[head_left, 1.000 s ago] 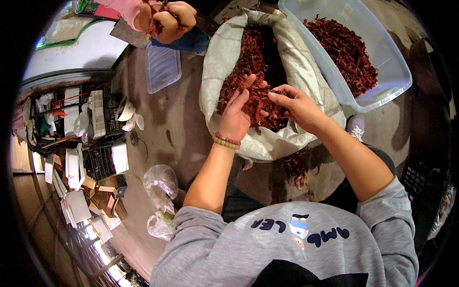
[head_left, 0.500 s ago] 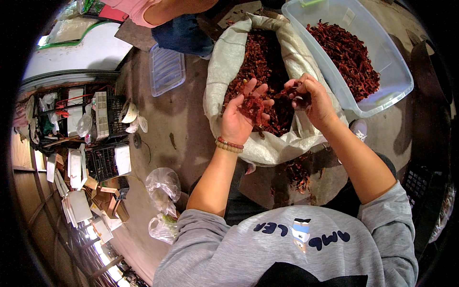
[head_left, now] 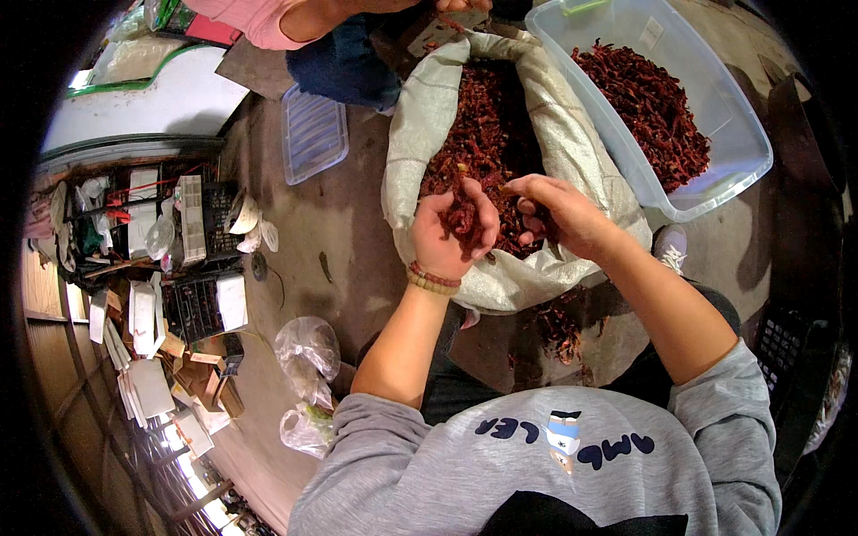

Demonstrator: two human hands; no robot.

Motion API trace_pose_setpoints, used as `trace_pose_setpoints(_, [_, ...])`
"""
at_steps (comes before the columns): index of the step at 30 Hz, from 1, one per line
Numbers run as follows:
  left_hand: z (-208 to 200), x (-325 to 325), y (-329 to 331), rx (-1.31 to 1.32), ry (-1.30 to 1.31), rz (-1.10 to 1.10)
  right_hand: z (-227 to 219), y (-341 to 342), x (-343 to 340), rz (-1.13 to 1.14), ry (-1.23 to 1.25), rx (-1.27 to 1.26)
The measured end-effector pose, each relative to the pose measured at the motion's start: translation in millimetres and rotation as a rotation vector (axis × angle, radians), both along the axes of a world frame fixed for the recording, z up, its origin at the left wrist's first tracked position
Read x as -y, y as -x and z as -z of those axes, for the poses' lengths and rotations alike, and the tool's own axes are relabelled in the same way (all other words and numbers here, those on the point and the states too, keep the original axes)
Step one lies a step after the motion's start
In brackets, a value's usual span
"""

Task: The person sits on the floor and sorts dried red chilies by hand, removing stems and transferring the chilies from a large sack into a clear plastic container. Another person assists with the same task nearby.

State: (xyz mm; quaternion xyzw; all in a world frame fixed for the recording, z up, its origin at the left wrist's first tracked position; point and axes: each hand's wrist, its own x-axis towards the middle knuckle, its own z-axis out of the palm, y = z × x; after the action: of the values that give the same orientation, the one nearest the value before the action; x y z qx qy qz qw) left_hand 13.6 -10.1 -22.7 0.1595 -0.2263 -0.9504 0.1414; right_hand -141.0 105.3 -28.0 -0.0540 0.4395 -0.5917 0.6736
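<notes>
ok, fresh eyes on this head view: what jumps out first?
The open white sack at upper centre, filled with dark red pieces. Over its mouth, the left hand cups a red clump, with the right hand close by. Then the clear tub at upper right, holding another red heap.

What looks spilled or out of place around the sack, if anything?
Red pieces lie scattered on the floor, on the near side of the white sack. They look spilled, since similar pieces sit inside the sack and the clear tub.
</notes>
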Motion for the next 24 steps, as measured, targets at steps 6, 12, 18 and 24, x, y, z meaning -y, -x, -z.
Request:
trace_pose_setpoints(6, [7,-7,5,-0.046,0.059,0.124,-5,-4,2,0.044,0.147,0.015])
trace_pose_setpoints(12, [4,-7,9,0.043,0.009,0.032,6,20,4,0.245,0.106,-0.002])
trace_pose_setpoints(18, [3,-9,16,0.158,0.091,-0.108,5,20,1,0.224,0.066,-0.15])
trace_pose_setpoints(24, [7,-8,17,0.199,0.128,-0.181,0,11,1,0.107,-0.015,0.014])
